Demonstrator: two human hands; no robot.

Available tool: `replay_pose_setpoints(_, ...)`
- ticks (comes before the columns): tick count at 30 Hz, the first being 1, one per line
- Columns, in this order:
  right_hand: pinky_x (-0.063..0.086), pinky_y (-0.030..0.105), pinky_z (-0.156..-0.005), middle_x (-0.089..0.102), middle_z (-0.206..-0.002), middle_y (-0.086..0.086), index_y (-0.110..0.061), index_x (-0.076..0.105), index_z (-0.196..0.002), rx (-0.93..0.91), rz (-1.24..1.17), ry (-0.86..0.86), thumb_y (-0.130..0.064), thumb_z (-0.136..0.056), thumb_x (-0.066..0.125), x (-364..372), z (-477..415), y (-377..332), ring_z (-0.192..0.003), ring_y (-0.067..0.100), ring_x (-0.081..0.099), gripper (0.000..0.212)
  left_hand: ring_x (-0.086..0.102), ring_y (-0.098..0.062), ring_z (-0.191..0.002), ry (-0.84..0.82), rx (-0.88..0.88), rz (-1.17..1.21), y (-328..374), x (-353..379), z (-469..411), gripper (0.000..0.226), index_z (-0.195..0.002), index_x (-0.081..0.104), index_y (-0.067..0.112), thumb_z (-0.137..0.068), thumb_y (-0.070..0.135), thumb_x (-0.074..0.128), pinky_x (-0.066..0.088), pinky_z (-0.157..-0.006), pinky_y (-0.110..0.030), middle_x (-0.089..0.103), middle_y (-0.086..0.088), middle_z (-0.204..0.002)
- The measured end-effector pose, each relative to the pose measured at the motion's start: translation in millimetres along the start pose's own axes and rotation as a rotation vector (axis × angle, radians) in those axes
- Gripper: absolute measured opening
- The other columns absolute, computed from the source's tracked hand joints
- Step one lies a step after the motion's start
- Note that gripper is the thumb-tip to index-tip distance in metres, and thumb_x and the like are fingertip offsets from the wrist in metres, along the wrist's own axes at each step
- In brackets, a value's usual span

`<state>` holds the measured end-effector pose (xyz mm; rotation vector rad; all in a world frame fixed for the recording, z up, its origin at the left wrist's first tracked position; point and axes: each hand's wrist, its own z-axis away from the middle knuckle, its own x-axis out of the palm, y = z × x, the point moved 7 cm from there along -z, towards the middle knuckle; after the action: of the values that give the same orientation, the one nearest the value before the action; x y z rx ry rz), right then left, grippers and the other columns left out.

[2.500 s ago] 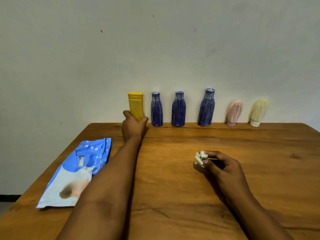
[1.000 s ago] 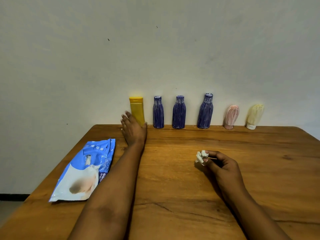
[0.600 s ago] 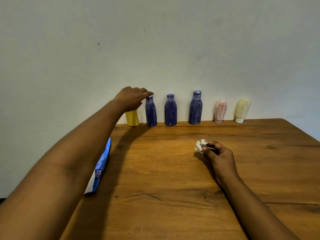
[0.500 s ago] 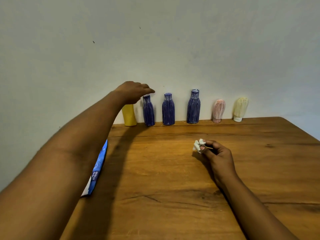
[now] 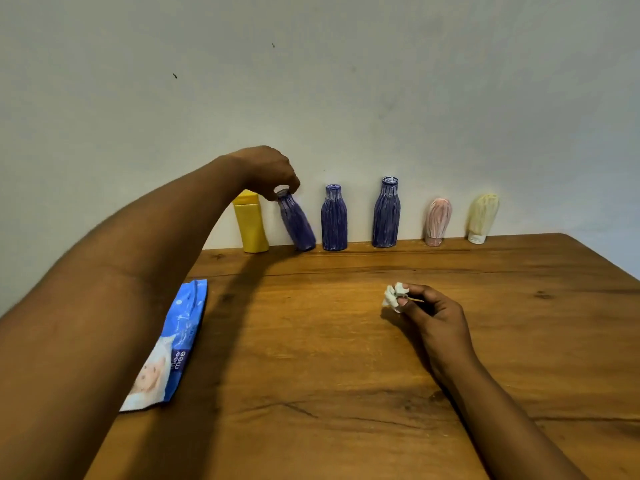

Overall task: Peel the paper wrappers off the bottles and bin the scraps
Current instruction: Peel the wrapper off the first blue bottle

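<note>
Pinching a crumpled paper scrap (image 5: 394,296), the right grip (image 5: 436,323) rests on the counter (image 5: 346,358), well nearer than the yellow bottle (image 5: 251,223). Just beside that bottle, the left grip (image 5: 268,173) clasps the tilted purple bottle (image 5: 297,223) by its top; a loose hold could topple it.

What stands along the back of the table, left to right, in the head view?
Yellow bottle → tilted blue bottle, its top gripped by the left hand → upright blue bottle → taller blue bottle → pink bottle → cream bottle.
</note>
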<state>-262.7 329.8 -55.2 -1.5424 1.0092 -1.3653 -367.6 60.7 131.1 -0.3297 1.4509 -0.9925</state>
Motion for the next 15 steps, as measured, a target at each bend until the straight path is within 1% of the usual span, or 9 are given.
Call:
replay_pose_setpoints(2,0.057,0.034,-0.079,0.071,-0.094,0.01,-0.011,0.069,-0.094,-0.011,0.008,-0.005,0.007,-0.084,0.061,2,1,-3,-0.09,0.023,0.066,0.022,0.058,-0.018,-0.088,-0.063,-0.037,0.016,-1,-10,18,0.035,-0.118,0.059,0.023,-0.085,0.03,0.068,0.044,-0.069,-0.028,0.067,-0.001,-0.105)
replay_pose_setpoints(3,0.057,0.033,-0.079,0.07,-0.095,0.009,-0.012,0.069,-0.093,-0.017,0.021,-0.001,0.006,-0.084,0.061,3,3,-5,-0.09,0.022,0.066,0.022,0.055,-0.016,-0.082,-0.076,-0.04,0.018,1,-16,28,0.035,-0.117,0.059,0.022,-0.084,0.031,0.068,0.041,-0.067,-0.027,0.067,0.0,-0.102)
replay_pose_setpoints(4,0.057,0.028,-0.076,0.07,-0.094,0.007,-0.014,0.068,-0.093,-0.023,0.034,0.008,0.006,-0.085,0.06,3,5,-8,-0.089,0.019,0.066,0.023,0.05,-0.015,-0.078,-0.074,-0.041,0.017,4,-23,40,0.034,-0.116,0.059,0.022,-0.084,0.032,0.068,0.038,-0.066,-0.026,0.066,0.001,-0.101)
replay_pose_setpoints(6,0.055,0.019,-0.068,0.068,-0.096,0.003,-0.015,0.067,-0.094,-0.041,0.037,0.024,0.006,-0.085,0.06,3,11,-15,-0.089,0.015,0.064,0.024,0.046,-0.013,-0.075,-0.044,-0.058,0.043,13,-42,69,0.034,-0.115,0.059,0.022,-0.084,0.034,0.068,0.035,-0.065,-0.026,0.066,0.002,-0.099)
replay_pose_setpoints(8,0.055,0.019,-0.066,0.067,-0.099,0.005,-0.017,0.067,-0.095,-0.057,0.027,0.037,0.006,-0.086,0.06,1,19,-20,-0.093,0.018,0.064,0.026,0.046,-0.012,-0.075,0.02,-0.096,0.149,23,-64,104,0.035,-0.113,0.061,0.024,-0.082,0.037,0.07,0.034,-0.065,-0.025,0.066,0.005,-0.096)
replay_pose_setpoints(10,0.056,0.028,-0.072,0.069,-0.098,0.005,-0.022,0.068,-0.095,-0.094,0.073,0.06,0.005,-0.086,0.061,-3,33,-24,-0.096,0.025,0.064,0.029,0.05,-0.01,-0.074,0.137,-0.147,0.345,36,-82,140,0.034,-0.107,0.066,0.025,-0.078,0.039,0.074,0.034,-0.063,-0.025,0.063,0.014,-0.084)
replay_pose_setpoints(12,0.055,0.045,-0.083,0.069,-0.1,0.009,-0.024,0.068,-0.096,-0.086,0.083,0.096,0.005,-0.087,0.06,-10,52,-24,-0.098,0.031,0.064,0.031,0.059,-0.008,-0.071,0.252,-0.181,0.57,56,-93,180,0.032,-0.096,0.068,0.03,-0.071,0.048,0.073,0.035,-0.058,-0.022,0.061,0.023,-0.075)
replay_pose_setpoints(14,0.052,0.053,-0.087,0.069,-0.101,0.013,-0.021,0.069,-0.096,-0.075,0.049,0.119,0.005,-0.087,0.058,-18,78,-25,-0.096,0.032,0.064,0.03,0.063,-0.001,-0.071,0.294,-0.221,0.746,85,-93,215,0.033,-0.09,0.068,0.034,-0.065,0.054,0.066,0.039,-0.06,-0.017,0.068,0.022,-0.08)
replay_pose_setpoints(15,0.051,0.053,-0.087,0.069,-0.101,0.012,-0.018,0.069,-0.095,-0.076,0.025,0.125,0.006,-0.087,0.058,-21,90,-26,-0.095,0.031,0.063,0.028,0.063,0.002,-0.069,0.294,-0.249,0.825,101,-89,229,0.03,-0.089,0.069,0.033,-0.066,0.051,0.07,0.042,-0.06,-0.017,0.07,0.02,-0.082)
